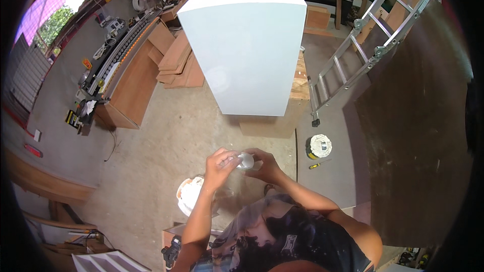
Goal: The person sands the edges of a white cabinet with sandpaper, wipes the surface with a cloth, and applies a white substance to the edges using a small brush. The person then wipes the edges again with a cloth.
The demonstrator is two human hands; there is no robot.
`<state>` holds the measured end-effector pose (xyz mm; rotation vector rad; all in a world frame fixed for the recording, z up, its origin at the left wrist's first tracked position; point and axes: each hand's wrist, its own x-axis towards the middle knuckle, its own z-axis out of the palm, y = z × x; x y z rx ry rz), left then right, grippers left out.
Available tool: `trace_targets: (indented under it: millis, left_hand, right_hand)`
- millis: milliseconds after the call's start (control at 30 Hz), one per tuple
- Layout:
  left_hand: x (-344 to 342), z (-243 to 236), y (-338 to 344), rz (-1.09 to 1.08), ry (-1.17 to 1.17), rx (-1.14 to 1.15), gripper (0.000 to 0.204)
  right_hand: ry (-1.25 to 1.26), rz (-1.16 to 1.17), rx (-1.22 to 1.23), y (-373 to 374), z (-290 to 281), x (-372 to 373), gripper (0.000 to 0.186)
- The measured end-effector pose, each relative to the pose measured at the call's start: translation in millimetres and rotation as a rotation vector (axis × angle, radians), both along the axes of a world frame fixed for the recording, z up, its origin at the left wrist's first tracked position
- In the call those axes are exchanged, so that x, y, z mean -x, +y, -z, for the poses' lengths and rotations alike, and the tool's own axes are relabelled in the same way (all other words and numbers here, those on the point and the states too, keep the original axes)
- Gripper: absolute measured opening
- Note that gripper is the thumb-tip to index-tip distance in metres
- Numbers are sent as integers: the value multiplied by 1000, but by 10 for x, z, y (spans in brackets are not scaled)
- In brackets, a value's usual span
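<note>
Workshop floor (166, 128) below 2 hands (219, 166).

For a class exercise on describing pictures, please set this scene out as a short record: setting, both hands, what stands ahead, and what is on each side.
Setting: cluttered workshop, seen from above
Left hand: fingers at a small pale round object, perhaps a cup; exact grip unclear
Right hand: curled around the same object's right side
Ahead: large white box-like block
Left side: white-smeared bucket; brown boards farther off
Right side: white-topped tub, yellow-handled tool, metal ladder
</note>
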<state>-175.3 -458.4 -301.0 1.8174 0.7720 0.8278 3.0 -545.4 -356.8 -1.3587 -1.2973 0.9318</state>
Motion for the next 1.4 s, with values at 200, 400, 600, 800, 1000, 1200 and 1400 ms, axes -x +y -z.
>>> trace_targets:
  millis: [200, 400, 600, 800, 1000, 1200, 1400]
  left_hand:
    - [-574, -207, 177, 69, 46, -159, 12]
    - [-775, -214, 533, 44, 75, -184, 13]
    - [-969, -356, 989, 89, 2, -178, 13]
    - [-1074, -377, 1615, 247, 38, -203, 11]
    - [-1025, -279, 2224, 403, -24, -427, 11]
    - [-922, -50, 2341, 299, -155, -415, 15]
    - [-693, -154, 2372, 364, -63, -343, 10]
  right_hand:
    - [-64, 51, -95, 177, 61, -570, 65]
    - [-110, 133, -106, 353, -101, -826, 66]
    - [-79, 220, -87, 704, -163, -853, 65]
    - [-101, 348, -20, 1180, -255, -731, 65]
    - [-41, 457, 59, 1579, -204, -502, 66]
    - [-41, 583, 88, 1773, -193, -293, 68]
    - [-52, 621, 39, 1699, -284, -323, 64]
